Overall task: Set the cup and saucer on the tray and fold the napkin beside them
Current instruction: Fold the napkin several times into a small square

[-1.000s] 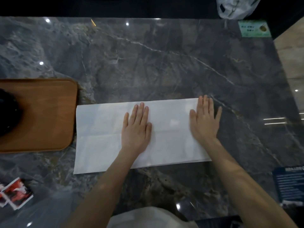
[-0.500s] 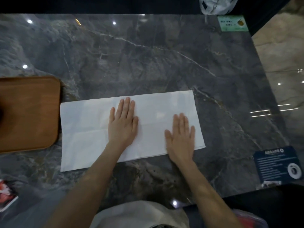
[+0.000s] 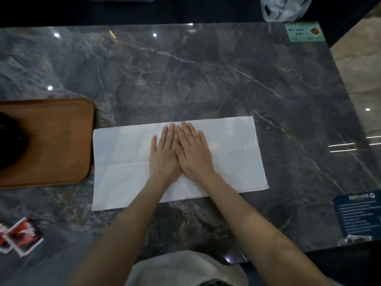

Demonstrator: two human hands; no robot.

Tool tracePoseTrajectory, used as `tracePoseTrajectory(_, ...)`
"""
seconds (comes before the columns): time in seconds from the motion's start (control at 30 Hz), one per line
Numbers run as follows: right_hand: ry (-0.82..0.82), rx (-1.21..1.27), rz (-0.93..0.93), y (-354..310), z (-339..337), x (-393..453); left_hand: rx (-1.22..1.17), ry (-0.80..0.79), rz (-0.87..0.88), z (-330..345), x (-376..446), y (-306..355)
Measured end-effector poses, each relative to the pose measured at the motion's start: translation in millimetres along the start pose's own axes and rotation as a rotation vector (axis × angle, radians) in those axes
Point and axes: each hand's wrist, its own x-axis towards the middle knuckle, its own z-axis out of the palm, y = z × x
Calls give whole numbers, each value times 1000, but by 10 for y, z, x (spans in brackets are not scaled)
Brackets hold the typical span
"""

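Note:
A white napkin (image 3: 233,153), folded into a long rectangle, lies flat on the grey marble table just right of the wooden tray (image 3: 61,141). My left hand (image 3: 165,155) and my right hand (image 3: 193,153) press flat on the napkin's middle, side by side, with the right fingers partly over the left. All fingers are straight. At the tray's left edge sits a dark round object (image 3: 10,143), cut off by the frame; whether it is the cup or the saucer I cannot tell.
Small red-and-white packets (image 3: 22,236) lie at the near left. A dark blue card (image 3: 358,215) sits at the near right edge, a green card (image 3: 303,32) at the far right corner, and a plastic bag (image 3: 282,7) beyond the table.
My right hand has slid left along the napkin from its right end to its middle, meeting my left hand. The left hand stays pressed in place.

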Motion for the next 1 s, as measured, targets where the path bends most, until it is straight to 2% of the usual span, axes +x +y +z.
tracePoseTrajectory(0.23, -18, -38, 2, 16, 141, 73, -17, -37, -20, -44, 15, -30)
tracePoseTrajectory(0.4, -12, -97, 8, 34, 154, 71, -103, 66, -273, -146, 6, -540)
tracePoseTrajectory(0.53, -23, -142, 9, 29, 166, 61, -131, 63, -468, -234, -127, -1030)
tracePoseTrajectory(0.6, -19, -152, 7, 21, 166, 61, -145, 77, -443, -256, -161, -988)
tracePoseTrajectory(0.73, 0, -160, 5, 20, 175, 71, -103, 99, -47, -236, -373, -557)
tracePoseTrajectory(0.8, -1, -170, 4, 22, 178, 68, -98, 48, 30, -140, -541, -432)
tracePoseTrajectory(1.0, -22, -133, -39, 68, 140, 59, -44, 101, -306, 9, -772, -720)
